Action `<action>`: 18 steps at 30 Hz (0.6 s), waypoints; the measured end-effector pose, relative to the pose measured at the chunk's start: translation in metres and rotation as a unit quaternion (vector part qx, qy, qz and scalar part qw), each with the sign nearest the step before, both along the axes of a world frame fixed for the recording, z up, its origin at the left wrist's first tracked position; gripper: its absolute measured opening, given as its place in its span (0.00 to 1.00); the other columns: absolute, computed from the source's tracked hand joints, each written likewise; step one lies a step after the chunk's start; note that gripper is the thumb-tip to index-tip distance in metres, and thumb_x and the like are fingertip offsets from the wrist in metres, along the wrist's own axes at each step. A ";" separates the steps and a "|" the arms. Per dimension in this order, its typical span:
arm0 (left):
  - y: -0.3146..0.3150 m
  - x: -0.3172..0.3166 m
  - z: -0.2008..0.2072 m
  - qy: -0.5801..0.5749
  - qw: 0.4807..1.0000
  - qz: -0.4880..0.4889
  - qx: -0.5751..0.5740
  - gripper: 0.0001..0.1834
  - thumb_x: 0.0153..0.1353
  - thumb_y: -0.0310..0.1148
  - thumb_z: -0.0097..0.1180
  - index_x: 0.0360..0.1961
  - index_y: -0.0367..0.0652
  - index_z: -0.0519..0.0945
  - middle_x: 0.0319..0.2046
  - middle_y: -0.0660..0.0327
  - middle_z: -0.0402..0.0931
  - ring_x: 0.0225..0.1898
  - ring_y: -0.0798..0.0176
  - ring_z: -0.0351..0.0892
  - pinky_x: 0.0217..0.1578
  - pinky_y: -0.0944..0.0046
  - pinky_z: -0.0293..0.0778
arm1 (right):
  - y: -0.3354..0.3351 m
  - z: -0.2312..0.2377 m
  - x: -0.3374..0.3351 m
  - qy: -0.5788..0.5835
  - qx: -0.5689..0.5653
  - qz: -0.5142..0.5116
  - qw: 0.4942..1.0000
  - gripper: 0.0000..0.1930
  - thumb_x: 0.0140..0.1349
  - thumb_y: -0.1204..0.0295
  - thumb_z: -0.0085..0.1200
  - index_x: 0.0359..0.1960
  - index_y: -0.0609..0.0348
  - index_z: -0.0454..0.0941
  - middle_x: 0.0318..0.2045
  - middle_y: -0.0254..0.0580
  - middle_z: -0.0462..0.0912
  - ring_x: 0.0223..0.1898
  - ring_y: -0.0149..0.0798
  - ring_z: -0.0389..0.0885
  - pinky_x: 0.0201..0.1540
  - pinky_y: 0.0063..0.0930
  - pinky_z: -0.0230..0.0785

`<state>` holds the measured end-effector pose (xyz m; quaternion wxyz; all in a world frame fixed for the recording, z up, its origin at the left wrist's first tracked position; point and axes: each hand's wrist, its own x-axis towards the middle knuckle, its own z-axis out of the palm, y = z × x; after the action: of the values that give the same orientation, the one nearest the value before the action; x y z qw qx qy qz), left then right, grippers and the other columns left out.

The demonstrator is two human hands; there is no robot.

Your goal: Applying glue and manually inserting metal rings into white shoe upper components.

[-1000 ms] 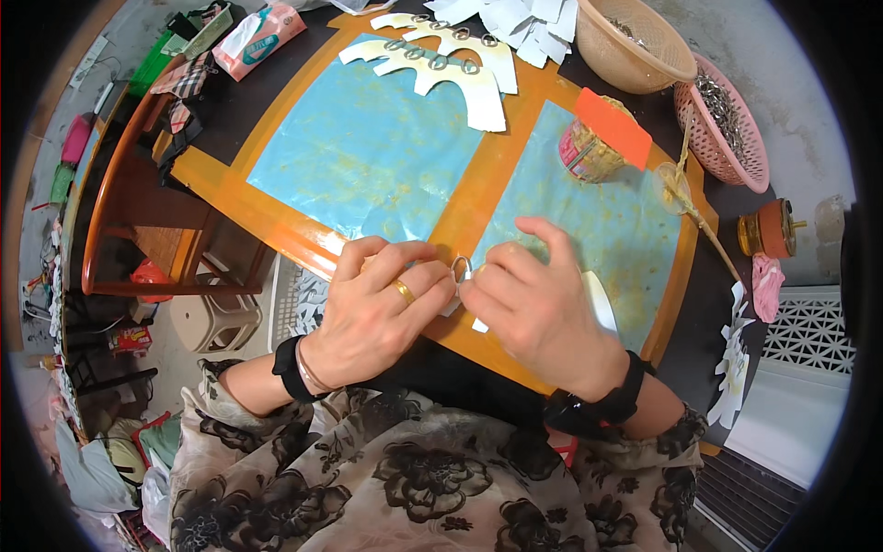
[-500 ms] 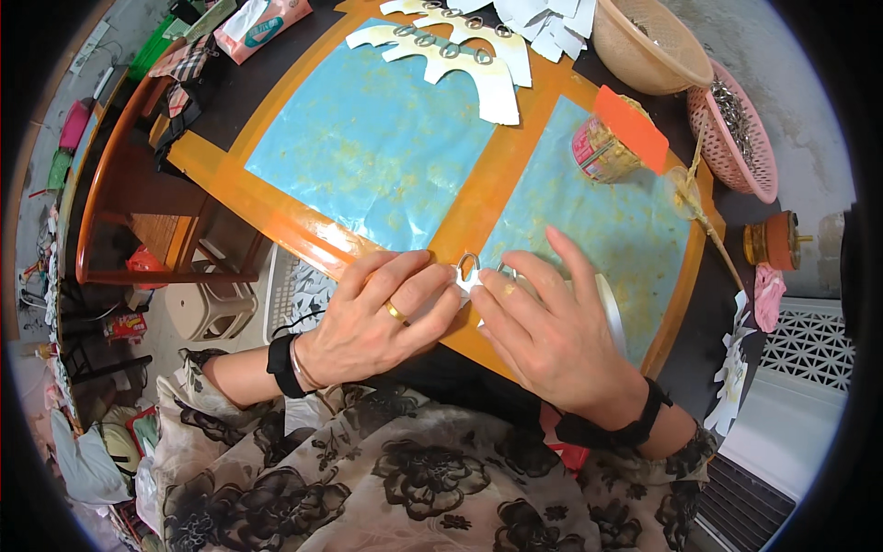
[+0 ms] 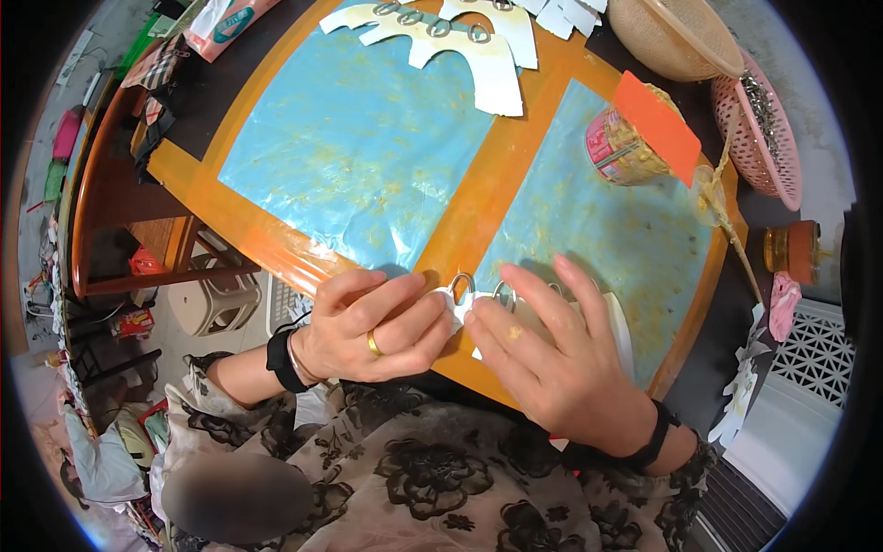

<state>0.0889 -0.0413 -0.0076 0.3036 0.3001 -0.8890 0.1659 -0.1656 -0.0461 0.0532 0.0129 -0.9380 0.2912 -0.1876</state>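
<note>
We hold a white piece (image 3: pixel 459 315) with metal loops (image 3: pixel 462 277) at the near edge of the orange-bordered table (image 3: pixel 483 195), fingertips of our left hand (image 3: pixel 382 329) and right hand (image 3: pixel 563 359) pinched on it, while a cup (image 3: pixel 614 147) stands beyond.

The right hand (image 3: pixel 570 354), curled up a second ago, has loosened, its fingers now longer and spread just right of the grip. More of the white strip (image 3: pixel 461 315) has come into sight between its fingertips and those of the left hand (image 3: pixel 382 327). A second metal ring (image 3: pixel 503 283) now shows beside the grip. Far beyond it, leftward, the tissue pack (image 3: pixel 223 26) is newly cropped by the view's edge.
</note>
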 end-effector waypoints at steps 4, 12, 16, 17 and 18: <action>0.002 -0.005 0.002 0.034 0.999 0.027 0.028 0.11 0.57 0.36 0.69 0.41 0.58 0.82 0.46 0.74 0.80 0.53 0.64 0.80 0.57 0.53 0.74 | 0.002 0.004 0.005 0.000 0.022 -0.016 1.000 0.08 0.59 0.72 0.63 0.37 0.64 0.85 0.43 0.41 0.82 0.63 0.46 0.79 0.66 0.58 0.72; 0.008 0.002 0.039 0.060 0.963 0.016 0.264 0.18 0.58 0.47 0.70 0.45 0.51 0.83 0.54 0.64 0.78 0.60 0.54 0.74 0.62 0.45 0.71 | 0.002 0.006 -0.003 -0.031 0.078 -0.013 0.996 0.13 0.63 0.72 0.61 0.48 0.64 0.83 0.56 0.50 0.77 0.70 0.56 0.69 0.70 0.61 0.65; 0.007 0.000 0.057 0.053 0.956 0.020 0.288 0.17 0.58 0.44 0.72 0.43 0.49 0.84 0.49 0.60 0.77 0.52 0.51 0.75 0.48 0.49 0.71 | 0.005 0.006 -0.004 -0.019 0.070 -0.010 0.997 0.15 0.65 0.70 0.62 0.51 0.63 0.82 0.60 0.53 0.74 0.73 0.58 0.64 0.72 0.62 0.61; 0.010 -0.005 0.053 0.048 0.958 0.021 0.281 0.17 0.58 0.44 0.72 0.43 0.49 0.84 0.49 0.60 0.77 0.52 0.51 0.75 0.48 0.49 0.71 | 0.008 0.006 -0.003 -0.024 0.063 -0.010 0.998 0.15 0.65 0.70 0.62 0.51 0.63 0.82 0.60 0.53 0.74 0.73 0.58 0.64 0.72 0.62 0.61; 0.014 -0.014 0.050 0.066 0.951 0.061 0.294 0.14 0.57 0.40 0.73 0.41 0.49 0.85 0.47 0.61 0.77 0.50 0.53 0.75 0.48 0.52 0.71 | 0.009 0.007 -0.004 -0.026 0.071 -0.013 0.997 0.15 0.66 0.70 0.62 0.52 0.63 0.82 0.61 0.53 0.74 0.73 0.58 0.64 0.72 0.62 0.60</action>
<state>0.0754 -0.0273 0.0424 0.2494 0.4405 -0.8560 -0.1050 -0.1700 -0.0375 0.0603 0.0843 -0.9256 0.3155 -0.1911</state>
